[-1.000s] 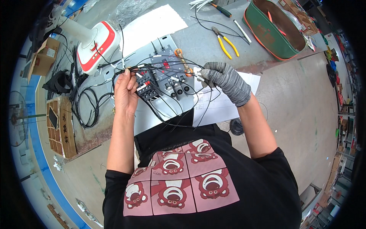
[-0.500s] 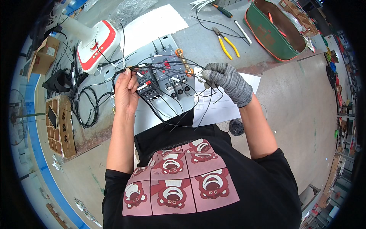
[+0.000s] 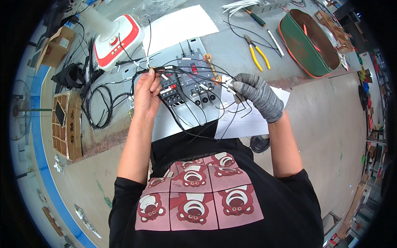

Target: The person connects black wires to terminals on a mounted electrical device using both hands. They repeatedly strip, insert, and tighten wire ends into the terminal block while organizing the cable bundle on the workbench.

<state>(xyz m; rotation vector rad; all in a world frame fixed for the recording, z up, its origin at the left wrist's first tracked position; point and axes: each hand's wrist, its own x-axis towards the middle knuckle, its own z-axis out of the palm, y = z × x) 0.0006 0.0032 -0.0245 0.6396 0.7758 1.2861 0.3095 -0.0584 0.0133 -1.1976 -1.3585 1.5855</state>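
Observation:
My bare left hand (image 3: pixel 148 91) pinches a bundle of black wires (image 3: pixel 182 68) that carry white marker sleeves. The gloved right hand (image 3: pixel 259 96), in grey knit, is closed on the other end of the same wires, where several white-sleeved ends fan out. Beneath the stretched bundle lies a grey metal mounting plate (image 3: pixel 163 130). On it sit a dark grey circuit breaker (image 3: pixel 197 82), a black contactor (image 3: pixel 170 96) with a red part, and a brass terminal strip (image 3: pixel 211 68). Loose wire tails hang over the plate's near edge.
Yellow-handled pliers (image 3: pixel 257 53), a white marker pen (image 3: pixel 275 43) and a green-handled screwdriver (image 3: pixel 255 17) lie beyond my right hand. A green bin (image 3: pixel 304 47) stands far right. Printed paper (image 3: pixel 248 120) sits beside the plate. A fan base (image 3: pixel 118 43) and coiled wire (image 3: pixel 97 109) are left.
The whole view has shifted, so bench and plate appear farther right. Both hands keep their hold on the wires; the right hand has turned slightly.

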